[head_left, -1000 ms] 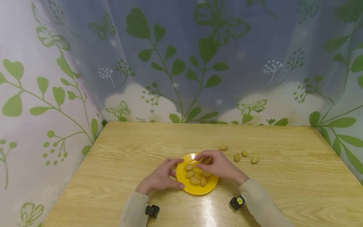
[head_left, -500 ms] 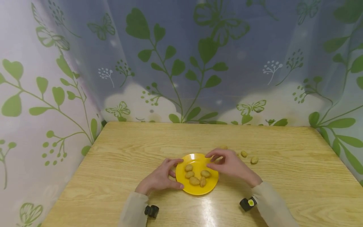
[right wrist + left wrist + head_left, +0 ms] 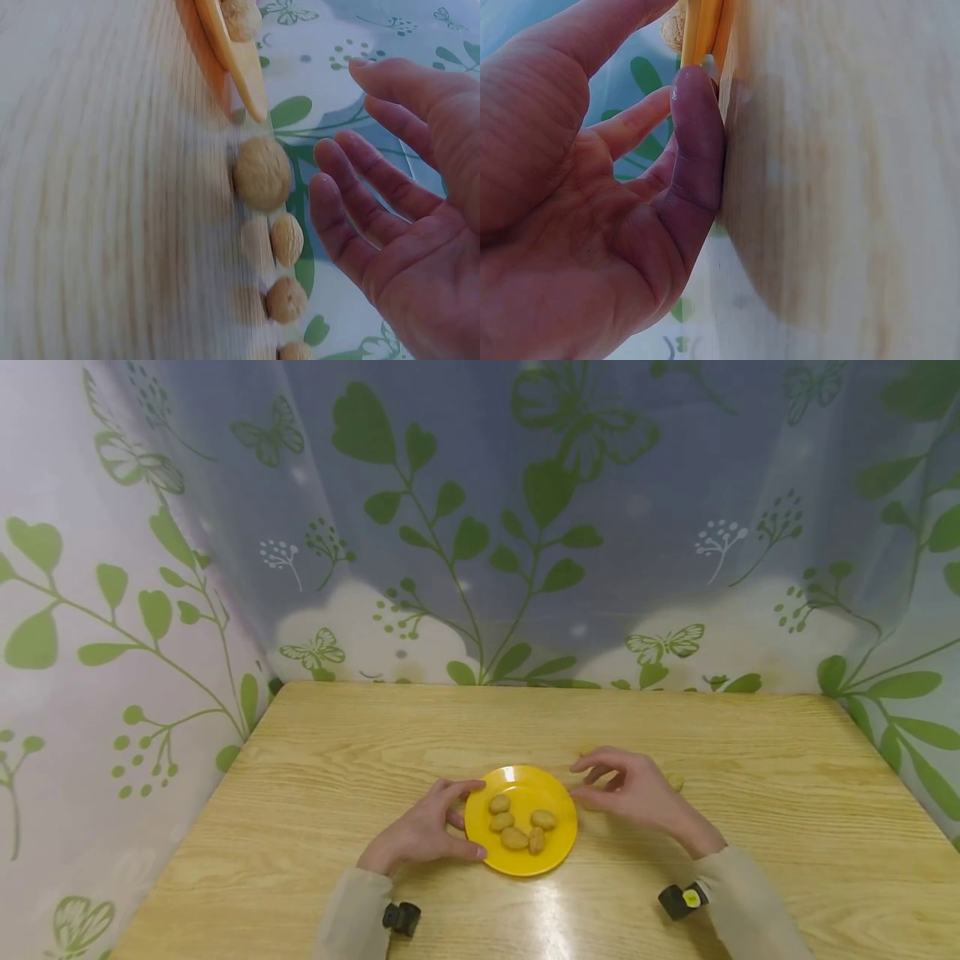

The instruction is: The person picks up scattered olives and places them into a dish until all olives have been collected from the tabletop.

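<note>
A yellow plate point(image 3: 522, 863) lies on the wooden table with several walnuts point(image 3: 514, 837) in it. At its left side my left hand point(image 3: 425, 827) holds the rim, thumb at the near edge and index finger at the far edge. The left wrist view shows the left fingers point(image 3: 697, 142) touching the plate edge point(image 3: 697, 34). Just right of the plate my right hand point(image 3: 630, 789) hovers, fingers loosely bent and holding nothing. In the right wrist view, loose walnuts point(image 3: 262, 174) lie in a row on the table beside the right hand point(image 3: 420, 172).
One loose walnut point(image 3: 676, 782) shows partly behind the right hand; the others there are mostly hidden in the head view. The wooden table point(image 3: 315, 743) reaches back to a curtain point(image 3: 465, 527) printed with leaves and butterflies. Small black cameras sit at both wrists.
My right hand has moved right, from above the plate to beyond its right rim, and now covers most of the loose walnuts. The left hand and the plate have stayed put.
</note>
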Demonstrator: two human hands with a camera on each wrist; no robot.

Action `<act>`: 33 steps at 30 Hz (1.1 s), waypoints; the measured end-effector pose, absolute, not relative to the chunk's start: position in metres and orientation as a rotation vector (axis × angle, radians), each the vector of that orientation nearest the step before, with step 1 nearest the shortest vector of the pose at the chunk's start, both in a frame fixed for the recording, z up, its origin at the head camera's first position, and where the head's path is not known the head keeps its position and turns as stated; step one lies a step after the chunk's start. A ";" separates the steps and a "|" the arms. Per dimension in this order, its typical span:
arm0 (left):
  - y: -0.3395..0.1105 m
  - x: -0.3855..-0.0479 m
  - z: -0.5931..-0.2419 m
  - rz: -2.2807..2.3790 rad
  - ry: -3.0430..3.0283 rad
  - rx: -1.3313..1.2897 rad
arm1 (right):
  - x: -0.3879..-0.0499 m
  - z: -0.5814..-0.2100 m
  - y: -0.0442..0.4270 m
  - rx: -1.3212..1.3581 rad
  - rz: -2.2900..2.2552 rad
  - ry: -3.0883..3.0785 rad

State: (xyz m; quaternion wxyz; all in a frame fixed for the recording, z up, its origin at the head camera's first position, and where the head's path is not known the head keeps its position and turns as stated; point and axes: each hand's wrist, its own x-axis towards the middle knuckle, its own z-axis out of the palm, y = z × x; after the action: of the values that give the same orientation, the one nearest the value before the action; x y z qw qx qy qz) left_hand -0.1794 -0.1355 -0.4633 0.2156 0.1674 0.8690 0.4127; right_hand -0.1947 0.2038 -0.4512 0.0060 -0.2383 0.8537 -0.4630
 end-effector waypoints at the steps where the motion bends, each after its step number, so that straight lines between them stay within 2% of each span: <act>1: -0.135 -0.179 -0.463 1.144 2.409 0.465 | -0.194 -0.451 0.206 -0.744 -1.451 2.676; 18: -0.136 -0.180 -0.464 1.134 2.411 0.454 | -0.193 -0.463 0.230 -0.724 -1.330 2.755; 33: -0.137 -0.180 -0.464 1.147 2.397 0.442 | -0.195 -0.472 0.231 -0.742 -1.146 2.826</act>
State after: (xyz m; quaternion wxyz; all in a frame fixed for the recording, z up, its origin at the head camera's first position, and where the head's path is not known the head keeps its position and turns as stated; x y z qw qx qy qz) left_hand -0.1799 -0.1370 -0.4640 0.2218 0.1600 0.8677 0.4152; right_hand -0.1951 0.2305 -0.4718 0.0014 -0.2363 0.9005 -0.3652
